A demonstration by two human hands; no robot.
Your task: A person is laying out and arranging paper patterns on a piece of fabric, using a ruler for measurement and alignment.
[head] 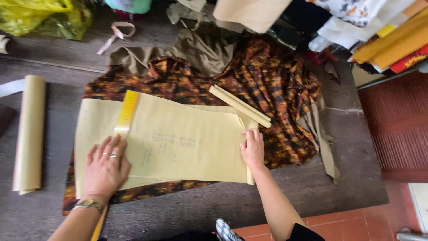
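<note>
Left hand (105, 167) is down flat, fingers spread, palm pressing on the near-left part of the big pale-yellow paper pattern sheet (187, 143), grasping nothing, and the fingertips touch the near end of the yellow ruler (127, 114). That ruler lies across the sheet's left part, running away from the person, tilted slightly right. Rings show on the fingers, and there's a watch at the wrist. Right hand (253, 149) sits open too, fingers extended, laid on the sheet's right edge, holding it down rather than gripping it. The sheet lies spread over the orange-and-black patterned fabric (272, 93), which shows beyond it, to its right and along the near edge. Faint pencil markings are on the paper, too small to read. A small rolled paper (240, 106) rests diagonally just beyond the right hand, across the sheet's far-right corner and the fabric. An olive-brown cloth (196, 49) lies bunched at the fabric's far side. Well off to the left, a larger paper roll (29, 134) lies on the dark bench (58, 58). Yellow plastic bags (40, 18) sit in the far-left corner, folded cloths (383, 31) are piled at the far right.
</note>
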